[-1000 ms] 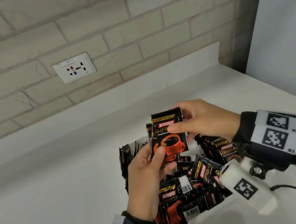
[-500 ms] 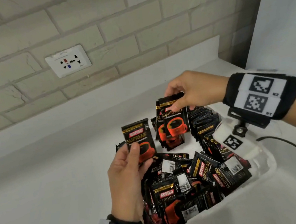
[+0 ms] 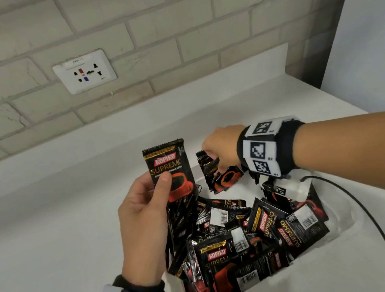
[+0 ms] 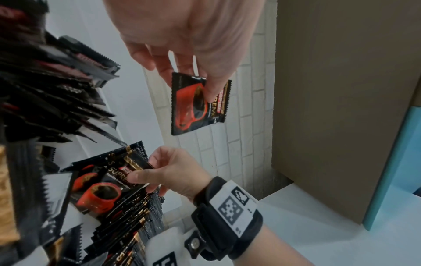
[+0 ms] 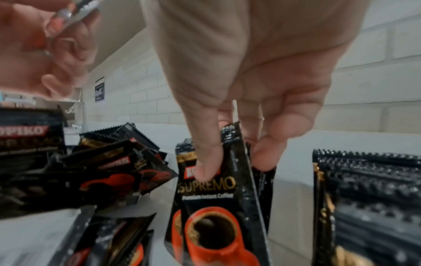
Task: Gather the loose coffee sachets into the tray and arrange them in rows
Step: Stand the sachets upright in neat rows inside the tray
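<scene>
My left hand point(image 3: 156, 180) pinches one black-and-red coffee sachet point(image 3: 168, 169) upright above the left side of the white tray point(image 3: 326, 243); the left wrist view shows that sachet point(image 4: 198, 104) under my thumb. My right hand point(image 3: 213, 157) reaches down at the tray's far end and pinches a few sachets point(image 3: 226, 178) standing on edge. In the right wrist view my thumb presses the front sachet point(image 5: 216, 207), beside a packed upright row point(image 5: 369, 189). A jumbled pile of sachets point(image 3: 245, 238) fills the near half of the tray.
The tray sits on a white counter point(image 3: 38, 243) against a brick wall with a socket point(image 3: 84, 72). A black cable point(image 3: 371, 214) trails from my right wrist across the counter. A pale panel point(image 3: 371, 44) bounds the right side.
The hands, together at first, have parted. My left hand keeps one sachet raised at the left. My right hand has carried its sachets back and down to the tray's far end.
</scene>
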